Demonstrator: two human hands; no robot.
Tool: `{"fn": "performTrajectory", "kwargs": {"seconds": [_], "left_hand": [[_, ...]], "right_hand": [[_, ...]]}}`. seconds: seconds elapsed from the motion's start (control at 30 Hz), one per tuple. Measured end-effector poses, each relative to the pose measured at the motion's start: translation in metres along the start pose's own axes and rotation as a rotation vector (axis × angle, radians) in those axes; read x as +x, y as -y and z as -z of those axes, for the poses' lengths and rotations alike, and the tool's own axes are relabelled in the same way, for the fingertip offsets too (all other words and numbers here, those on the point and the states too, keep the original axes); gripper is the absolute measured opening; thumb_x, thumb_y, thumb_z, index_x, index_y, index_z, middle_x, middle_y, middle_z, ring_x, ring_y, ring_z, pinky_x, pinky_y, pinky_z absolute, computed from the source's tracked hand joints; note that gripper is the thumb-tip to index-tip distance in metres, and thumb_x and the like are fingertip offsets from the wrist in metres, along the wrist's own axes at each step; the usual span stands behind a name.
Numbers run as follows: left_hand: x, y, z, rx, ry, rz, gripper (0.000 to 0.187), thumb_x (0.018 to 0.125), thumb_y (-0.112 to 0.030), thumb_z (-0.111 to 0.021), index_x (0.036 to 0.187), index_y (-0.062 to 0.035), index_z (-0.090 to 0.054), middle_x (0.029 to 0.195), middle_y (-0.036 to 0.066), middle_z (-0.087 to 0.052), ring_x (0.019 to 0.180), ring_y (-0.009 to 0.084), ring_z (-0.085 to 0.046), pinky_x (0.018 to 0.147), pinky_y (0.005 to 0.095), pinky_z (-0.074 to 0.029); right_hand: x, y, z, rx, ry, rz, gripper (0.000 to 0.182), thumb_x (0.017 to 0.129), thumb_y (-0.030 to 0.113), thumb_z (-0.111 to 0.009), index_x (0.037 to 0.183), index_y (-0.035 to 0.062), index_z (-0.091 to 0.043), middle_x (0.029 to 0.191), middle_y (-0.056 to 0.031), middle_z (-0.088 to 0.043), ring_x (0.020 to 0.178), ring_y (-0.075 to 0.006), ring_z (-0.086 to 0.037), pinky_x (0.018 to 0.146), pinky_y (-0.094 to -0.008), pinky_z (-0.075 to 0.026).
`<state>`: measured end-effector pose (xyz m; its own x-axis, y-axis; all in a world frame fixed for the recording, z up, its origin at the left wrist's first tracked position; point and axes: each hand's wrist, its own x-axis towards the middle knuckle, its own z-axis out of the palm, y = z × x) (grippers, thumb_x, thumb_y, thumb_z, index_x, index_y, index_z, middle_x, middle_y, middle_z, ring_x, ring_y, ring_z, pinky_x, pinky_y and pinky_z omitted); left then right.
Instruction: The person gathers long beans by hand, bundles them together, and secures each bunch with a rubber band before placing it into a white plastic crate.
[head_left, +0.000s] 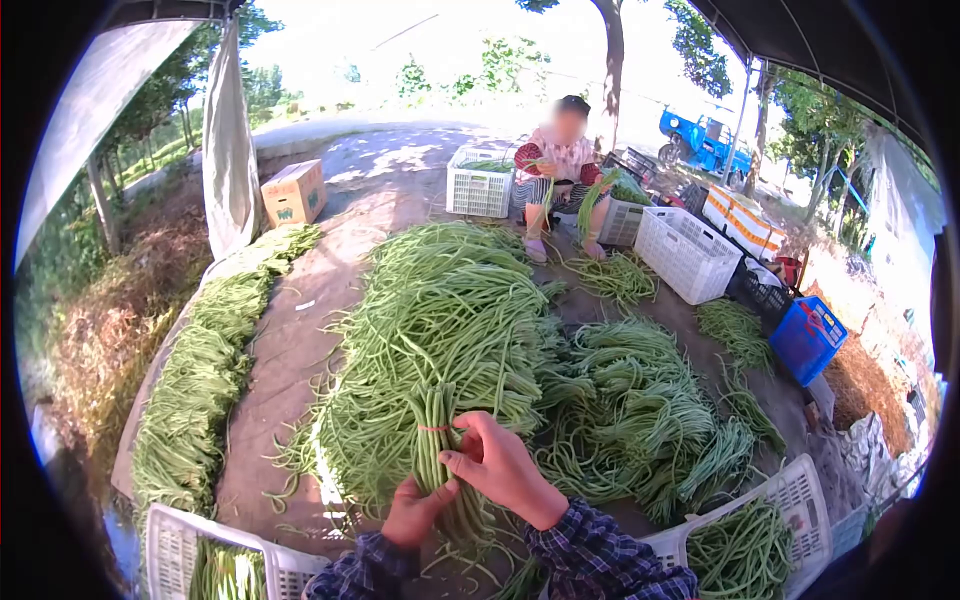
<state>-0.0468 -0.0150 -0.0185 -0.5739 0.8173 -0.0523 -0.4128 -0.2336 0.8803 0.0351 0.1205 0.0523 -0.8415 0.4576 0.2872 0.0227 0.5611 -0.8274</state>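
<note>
A bundle of long green yardlong beans (432, 405) stands nearly upright in front of me, with a thin reddish rubber band (434, 429) around its upper part. My left hand (418, 512) is closed around the bundle lower down, thumb across its front. At the band's right side, the bent index finger and thumb of my right hand (500, 468) are closed on the band against the beans. Behind the bundle lies a large heap of loose yardlong beans (450, 300). Another heap of beans (640, 410) lies to the right.
A long row of beans (205, 375) runs along the left. White crates (205, 555) with beans stand near me on both sides. Across the heap a person (562, 165) sits handling beans among white crates (690, 255). A blue crate (808, 340) and a cardboard box (294, 193) stand farther out.
</note>
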Motion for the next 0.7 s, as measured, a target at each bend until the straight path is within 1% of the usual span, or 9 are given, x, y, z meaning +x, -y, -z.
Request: {"fn": "performTrajectory", "kwargs": {"seconds": [0.13, 0.2, 0.3, 0.33, 0.37, 0.43, 0.53, 0.6, 0.7], "left_hand": [[0.001, -0.001, -0.005, -0.002, -0.034, 0.022, 0.032, 0.087, -0.007, -0.06, 0.117, -0.0046, -0.052, 0.103, 0.004, -0.062, 0.091, 0.0123, -0.06, 0.078, 0.0283, -0.05], [0.001, 0.0, -0.008, 0.057, -0.032, 0.008, 0.038, 0.086, -0.005, -0.06, 0.122, -0.0044, -0.047, 0.107, 0.002, -0.059, 0.093, 0.0098, -0.056, 0.08, 0.0258, -0.047], [0.004, 0.007, -0.004, 0.079, 0.014, -0.077, 0.045, 0.083, 0.001, -0.062, 0.123, -0.0055, -0.044, 0.111, 0.003, -0.058, 0.098, 0.0122, -0.057, 0.085, 0.0277, -0.047], [0.005, 0.006, -0.004, 0.095, 0.037, -0.152, 0.047, 0.081, 0.003, -0.062, 0.124, -0.0056, -0.043, 0.113, 0.004, -0.058, 0.099, 0.0133, -0.057, 0.086, 0.0285, -0.047], [0.004, 0.003, -0.005, 0.117, 0.021, -0.123, 0.053, 0.078, 0.006, -0.064, 0.124, -0.0058, -0.042, 0.115, 0.005, -0.057, 0.101, 0.0149, -0.057, 0.087, 0.03, -0.047], [-0.001, -0.003, -0.012, 0.102, -0.003, -0.123, 0.05, 0.077, 0.006, -0.065, 0.121, -0.0062, -0.045, 0.112, 0.005, -0.059, 0.099, 0.0148, -0.058, 0.086, 0.0299, -0.048], [-0.005, -0.005, -0.016, 0.065, -0.046, -0.094, 0.049, 0.074, 0.007, -0.066, 0.117, -0.0068, -0.05, 0.109, 0.004, -0.06, 0.097, 0.015, -0.059, 0.085, 0.0303, -0.049], [-0.007, -0.005, -0.016, 0.046, -0.059, -0.067, 0.05, 0.072, 0.008, -0.067, 0.117, -0.007, -0.05, 0.109, 0.004, -0.06, 0.097, 0.0152, -0.059, 0.085, 0.0308, -0.049], [-0.006, -0.004, -0.017, 0.044, -0.051, -0.072, 0.052, 0.072, 0.008, -0.068, 0.119, -0.0074, -0.049, 0.109, 0.005, -0.06, 0.097, 0.0149, -0.059, 0.084, 0.0303, -0.049]], "right_hand": [[-0.001, -0.004, -0.001, -0.124, -0.046, 0.119, 0.04, 0.078, 0.016, -0.069, 0.109, 0.0006, -0.049, 0.083, -0.0118, -0.057, 0.069, -0.0205, -0.06, 0.06, -0.0309, -0.047], [-0.003, -0.001, 0.002, -0.144, 0.004, 0.113, 0.039, 0.078, 0.016, -0.065, 0.109, 0.0007, -0.047, 0.096, -0.0188, -0.057, 0.079, -0.0325, -0.06, 0.066, -0.0384, -0.048], [-0.008, -0.002, 0.001, -0.103, 0.049, 0.134, 0.043, 0.076, 0.009, -0.061, 0.114, -0.0003, -0.043, 0.098, -0.0208, -0.055, 0.085, -0.0366, -0.058, 0.072, -0.041, -0.048], [-0.008, -0.004, 0.0, -0.105, 0.043, 0.139, 0.043, 0.076, 0.009, -0.061, 0.114, -0.0003, -0.043, 0.098, -0.0208, -0.055, 0.085, -0.0366, -0.058, 0.072, -0.041, -0.048], [-0.009, -0.009, -0.002, -0.113, 0.004, 0.183, 0.043, 0.076, 0.007, -0.06, 0.114, -0.0004, -0.044, 0.095, -0.0194, -0.056, 0.081, -0.034, -0.059, 0.069, -0.0391, -0.049], [-0.011, -0.011, -0.004, -0.121, -0.037, 0.223, 0.043, 0.076, 0.006, -0.06, 0.115, -0.0004, -0.044, 0.091, -0.0179, -0.056, 0.078, -0.0314, -0.061, 0.067, -0.0372, -0.049], [-0.014, -0.006, -0.002, -0.158, -0.023, 0.223, 0.042, 0.076, 0.005, -0.057, 0.115, -0.0007, -0.044, 0.091, -0.0193, -0.056, 0.079, -0.0338, -0.06, 0.067, -0.0383, -0.049], [-0.018, 0.002, 0.001, -0.171, 0.015, 0.194, 0.04, 0.077, 0.005, -0.053, 0.114, -0.0033, -0.042, 0.102, -0.025, -0.054, 0.089, -0.0418, -0.055, 0.074, -0.0452, -0.047], [-0.02, 0.006, 0.0, -0.149, -0.049, 0.161, 0.033, 0.081, 0.008, -0.053, 0.111, -0.0021, -0.045, 0.095, -0.023, -0.057, 0.082, -0.0402, -0.057, 0.068, -0.0454, -0.047]]}}
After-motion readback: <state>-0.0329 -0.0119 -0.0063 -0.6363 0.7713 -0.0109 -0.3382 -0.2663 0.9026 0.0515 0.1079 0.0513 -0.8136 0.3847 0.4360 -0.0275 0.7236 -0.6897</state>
